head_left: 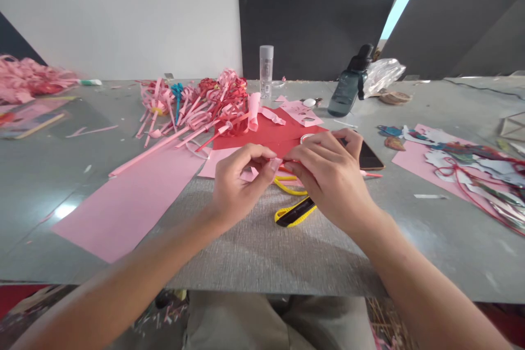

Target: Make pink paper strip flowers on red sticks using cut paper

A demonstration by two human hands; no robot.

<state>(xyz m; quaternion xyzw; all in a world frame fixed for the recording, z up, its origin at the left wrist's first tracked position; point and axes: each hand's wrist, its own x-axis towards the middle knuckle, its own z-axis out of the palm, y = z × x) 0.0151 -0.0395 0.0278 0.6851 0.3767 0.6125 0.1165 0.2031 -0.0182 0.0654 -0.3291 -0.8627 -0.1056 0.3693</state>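
My left hand [241, 180] and my right hand [330, 175] meet above the middle of the table, fingertips nearly touching. Both are closed in a pinch on a thin reddish-pink paper strip [281, 161], mostly covered by the fingers. A reddish stick end [371, 175] shows to the right of my right hand; whether it joins the strip I cannot tell. Below the hands lies a yellow and black utility knife [293, 213]. Scissors or another tool with a yellow loop handle [289, 188] is partly hidden beneath my right hand. Red paper [266, 139] lies behind them.
Pink and red paper flowers on sticks [209, 104] are piled behind left, near a long pink sheet [135, 202]. A clear bottle [266, 71], a dark bottle [348, 85] and a phone [371, 156] stand or lie beyond. Paper cutouts with red string [471, 164] lie right.
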